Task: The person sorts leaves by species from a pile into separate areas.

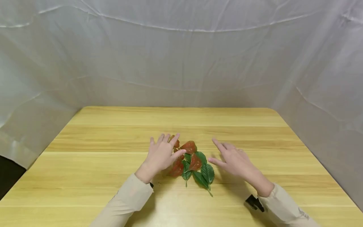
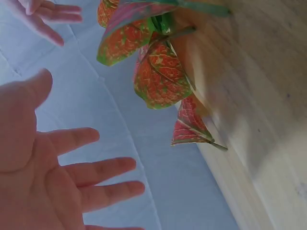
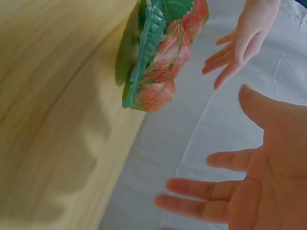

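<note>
A loose pile of leaves lies mid-table, with red leaves (image 1: 195, 162) mottled in green and dark green leaves (image 1: 208, 172) with toothed edges. My left hand (image 1: 162, 153) hovers over the pile's left side, fingers spread, hiding part of the red leaves. To the right of the pile, my right hand (image 1: 233, 159) is held above the table, fingers extended and holding nothing. In the left wrist view a red-orange leaf (image 2: 160, 79) stands apart from the spread left fingers. The right wrist view shows a green leaf (image 3: 148, 43) leaning along the pile's near side.
The light wood table (image 1: 99, 183) carries the pile. Pale sheeting (image 1: 181, 63) hangs behind the table and along both sides. A black object (image 1: 254, 202) sits at the right sleeve cuff (image 1: 279, 201). Both hands cast shadows on the wood.
</note>
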Demonstrator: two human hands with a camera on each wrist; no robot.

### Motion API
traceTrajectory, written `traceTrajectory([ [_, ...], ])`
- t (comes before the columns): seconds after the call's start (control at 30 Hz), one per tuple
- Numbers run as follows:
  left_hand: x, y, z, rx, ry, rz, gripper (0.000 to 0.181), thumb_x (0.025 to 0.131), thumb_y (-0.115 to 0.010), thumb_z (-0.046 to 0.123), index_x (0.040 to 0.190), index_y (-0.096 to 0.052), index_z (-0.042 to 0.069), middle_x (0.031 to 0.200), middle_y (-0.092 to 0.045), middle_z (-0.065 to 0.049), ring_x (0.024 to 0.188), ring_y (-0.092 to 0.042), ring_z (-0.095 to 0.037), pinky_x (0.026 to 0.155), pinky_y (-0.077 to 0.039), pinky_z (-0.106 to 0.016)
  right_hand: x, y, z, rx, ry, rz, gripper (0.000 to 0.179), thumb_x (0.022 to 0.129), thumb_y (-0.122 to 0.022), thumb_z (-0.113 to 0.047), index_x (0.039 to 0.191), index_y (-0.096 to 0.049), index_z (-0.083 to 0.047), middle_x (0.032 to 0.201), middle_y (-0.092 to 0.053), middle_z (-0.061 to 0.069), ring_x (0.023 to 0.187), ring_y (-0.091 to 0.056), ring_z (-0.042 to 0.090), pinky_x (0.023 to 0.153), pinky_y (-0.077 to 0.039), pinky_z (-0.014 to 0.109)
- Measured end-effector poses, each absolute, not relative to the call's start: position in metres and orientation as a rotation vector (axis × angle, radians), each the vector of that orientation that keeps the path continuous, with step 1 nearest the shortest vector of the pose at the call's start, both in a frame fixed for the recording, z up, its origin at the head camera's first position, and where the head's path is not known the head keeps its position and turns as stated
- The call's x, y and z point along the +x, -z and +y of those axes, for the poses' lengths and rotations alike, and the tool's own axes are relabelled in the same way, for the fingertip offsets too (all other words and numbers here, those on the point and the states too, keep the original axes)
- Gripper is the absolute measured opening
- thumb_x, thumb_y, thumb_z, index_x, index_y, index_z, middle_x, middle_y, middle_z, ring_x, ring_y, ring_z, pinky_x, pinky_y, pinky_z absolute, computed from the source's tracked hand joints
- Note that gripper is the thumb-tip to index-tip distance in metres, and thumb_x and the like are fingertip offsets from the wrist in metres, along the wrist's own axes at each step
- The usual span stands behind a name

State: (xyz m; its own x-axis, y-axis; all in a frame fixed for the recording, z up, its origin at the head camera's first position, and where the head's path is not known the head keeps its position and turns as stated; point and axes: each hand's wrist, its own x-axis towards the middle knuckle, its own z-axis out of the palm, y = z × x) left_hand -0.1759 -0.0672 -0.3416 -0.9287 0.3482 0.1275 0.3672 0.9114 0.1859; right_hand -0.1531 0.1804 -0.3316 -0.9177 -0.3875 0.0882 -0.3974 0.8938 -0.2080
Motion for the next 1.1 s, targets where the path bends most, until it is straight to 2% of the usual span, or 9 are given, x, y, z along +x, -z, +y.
traceTrajectory([
  [0.07, -0.176, 0.342, -0.068, -0.596, 0.362, -2.957, 0.062, 0.089, -0.043, 0.052, 0.140, -0.033, 0.017, 0.131, -0.043, -0.016, 0.122, -0.035, -0.035, 0.091, -0.024, -0.062, -0.154, 0.332, 0.181, 0.643, -0.400, -3.031, 0.073, 0.085, -0.053, -0.048, 0.139, -0.031, -0.006, 0.120, -0.048, 0.028, 0.105, -0.047, 0.041, 0.064, -0.048, 0.045],
  [0.13, -0.177, 0.342, -0.068, -0.634, 0.401, -2.936, 0.060, 0.090, -0.045, 0.047, 0.139, -0.034, 0.016, 0.128, -0.046, -0.016, 0.119, -0.039, -0.033, 0.089, -0.028, -0.061, -0.155, 0.332, 0.182, 0.665, -0.467, -3.054, 0.070, 0.084, -0.056, -0.045, 0.137, -0.034, -0.004, 0.114, -0.052, 0.026, 0.095, -0.054, 0.037, 0.054, -0.047, 0.035],
  [0.23, -0.177, 0.342, -0.068, -0.688, 0.457, -2.913, 0.057, 0.090, -0.048, 0.042, 0.138, -0.037, 0.013, 0.124, -0.051, -0.016, 0.114, -0.045, -0.030, 0.087, -0.033, -0.057, -0.157, 0.334, 0.183, 0.705, -0.558, -3.076, 0.065, 0.084, -0.058, -0.042, 0.132, -0.041, -0.002, 0.102, -0.059, 0.019, 0.077, -0.058, 0.022, 0.050, -0.043, 0.027],
  [0.33, -0.179, 0.343, -0.067, -0.730, 0.505, -2.880, 0.052, 0.090, -0.051, 0.037, 0.133, -0.044, 0.010, 0.117, -0.056, -0.015, 0.107, -0.051, -0.029, 0.082, -0.039, -0.053, -0.160, 0.338, 0.186, 0.787, -0.631, -3.066, 0.059, 0.083, -0.061, -0.037, 0.127, -0.047, 0.000, 0.089, -0.061, 0.010, 0.065, -0.054, 0.010, 0.052, -0.042, 0.024],
  [0.5, -0.181, 0.344, -0.067, -0.781, 0.624, -2.797, 0.037, 0.089, -0.056, 0.027, 0.118, -0.058, 0.005, 0.107, -0.062, -0.012, 0.094, -0.059, -0.025, 0.077, -0.044, -0.045, -0.165, 0.347, 0.193, 0.950, -0.869, -3.034, 0.048, 0.080, -0.066, -0.025, 0.117, -0.055, 0.004, 0.081, -0.061, 0.004, 0.065, -0.055, 0.010, 0.059, -0.045, 0.024],
  [0.67, -0.184, 0.346, -0.067, -0.801, 0.763, -2.780, 0.028, 0.087, -0.059, 0.020, 0.109, -0.062, 0.003, 0.096, -0.065, -0.010, 0.079, -0.062, -0.019, 0.067, -0.048, -0.035, -0.168, 0.356, 0.198, 1.015, -1.136, -3.008, 0.037, 0.078, -0.068, -0.012, 0.109, -0.060, 0.006, 0.080, -0.061, 0.003, 0.066, -0.057, 0.011, 0.059, -0.046, 0.023],
  [1.1, -0.191, 0.346, -0.065, -0.912, 1.153, -2.815, 0.023, 0.089, -0.055, 0.012, 0.108, -0.063, 0.003, 0.092, -0.064, -0.004, 0.084, -0.059, -0.017, 0.073, -0.047, -0.031, -0.171, 0.367, 0.202, 0.980, -1.436, -3.021, 0.033, 0.074, -0.070, -0.002, 0.104, -0.061, 0.010, 0.077, -0.062, 0.005, 0.064, -0.055, 0.011, 0.052, -0.045, 0.023],
])
